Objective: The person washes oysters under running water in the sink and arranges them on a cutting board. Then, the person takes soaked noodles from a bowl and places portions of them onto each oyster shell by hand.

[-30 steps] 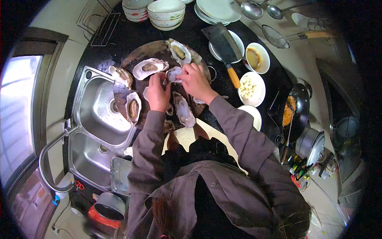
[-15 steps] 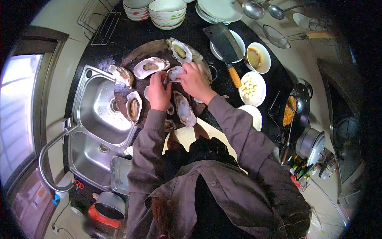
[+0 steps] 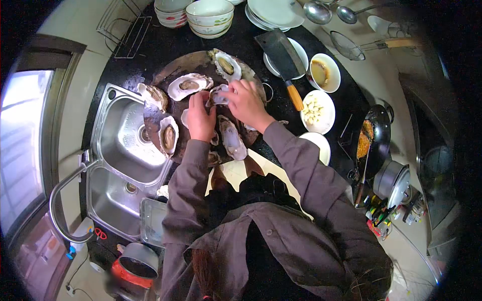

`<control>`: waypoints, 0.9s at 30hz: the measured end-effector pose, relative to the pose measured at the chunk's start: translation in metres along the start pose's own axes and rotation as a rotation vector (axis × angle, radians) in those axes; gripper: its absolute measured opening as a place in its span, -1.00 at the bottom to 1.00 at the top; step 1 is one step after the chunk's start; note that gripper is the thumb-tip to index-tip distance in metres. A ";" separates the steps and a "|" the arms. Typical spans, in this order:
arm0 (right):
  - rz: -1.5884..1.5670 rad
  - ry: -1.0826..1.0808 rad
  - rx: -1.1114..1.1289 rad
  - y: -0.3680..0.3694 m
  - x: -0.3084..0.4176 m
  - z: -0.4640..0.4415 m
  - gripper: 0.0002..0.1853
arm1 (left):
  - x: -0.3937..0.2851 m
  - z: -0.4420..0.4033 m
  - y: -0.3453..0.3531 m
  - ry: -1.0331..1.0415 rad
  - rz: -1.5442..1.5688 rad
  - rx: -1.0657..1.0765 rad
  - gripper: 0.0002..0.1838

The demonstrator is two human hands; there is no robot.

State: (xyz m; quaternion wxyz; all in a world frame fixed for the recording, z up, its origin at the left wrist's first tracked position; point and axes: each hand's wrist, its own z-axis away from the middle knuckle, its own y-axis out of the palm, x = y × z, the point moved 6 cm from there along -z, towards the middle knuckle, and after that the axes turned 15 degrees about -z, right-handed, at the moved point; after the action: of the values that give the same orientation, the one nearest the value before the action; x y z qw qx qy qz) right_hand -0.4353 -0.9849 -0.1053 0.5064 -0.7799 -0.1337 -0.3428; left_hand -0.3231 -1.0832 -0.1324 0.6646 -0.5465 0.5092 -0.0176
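An oyster shell [image 3: 219, 95] is held between my two hands above the round cutting board [image 3: 175, 65]. My left hand [image 3: 202, 119] pinches its left edge with curled fingers. From the right, my right hand [image 3: 247, 104] grips the shell's other side, fingers closed on it. Around them lie opened oysters: one [image 3: 189, 86] to the upper left, one [image 3: 227, 65] at the back, and one [image 3: 168, 135] at the left edge. Just below my hands rests a pale shell [image 3: 233, 139]. Part of the board is hidden under my hands and sleeves.
A cleaver [image 3: 282, 55] with a wooden handle lies across a white bowl. Nearby stand a bowl of garlic pieces [image 3: 317, 111] and a bowl of brown sauce [image 3: 324, 72]. The double sink [image 3: 125, 125] is at the left, a wok [image 3: 379, 135] at the right. Stacked bowls [image 3: 211, 17] stand behind.
My hands stay on the oyster shell, with only slight finger movement at the right hand. The whole view has shifted slightly. Nothing else visibly differs.
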 end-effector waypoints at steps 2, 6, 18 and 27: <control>-0.003 -0.003 -0.029 -0.005 0.002 -0.001 -0.71 | 0.002 0.000 0.001 0.008 -0.009 0.006 -0.56; -0.126 0.033 -0.141 -0.044 0.002 0.014 -0.71 | -0.004 0.004 -0.003 0.051 -0.035 -0.008 -0.58; 0.299 0.813 0.066 -0.125 -0.069 0.280 -0.76 | -0.099 0.072 0.001 0.226 0.095 0.048 -0.75; 0.228 0.735 -0.033 -0.121 -0.049 0.292 -0.92 | -0.184 0.122 0.062 0.496 0.231 0.432 -0.70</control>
State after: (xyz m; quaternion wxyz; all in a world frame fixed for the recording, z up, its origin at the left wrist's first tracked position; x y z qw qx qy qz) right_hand -0.4223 -0.6662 -0.1271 0.5429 -0.6227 0.1499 -0.5432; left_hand -0.3594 -0.8651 -0.0719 0.6185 -0.3112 0.6982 -0.1817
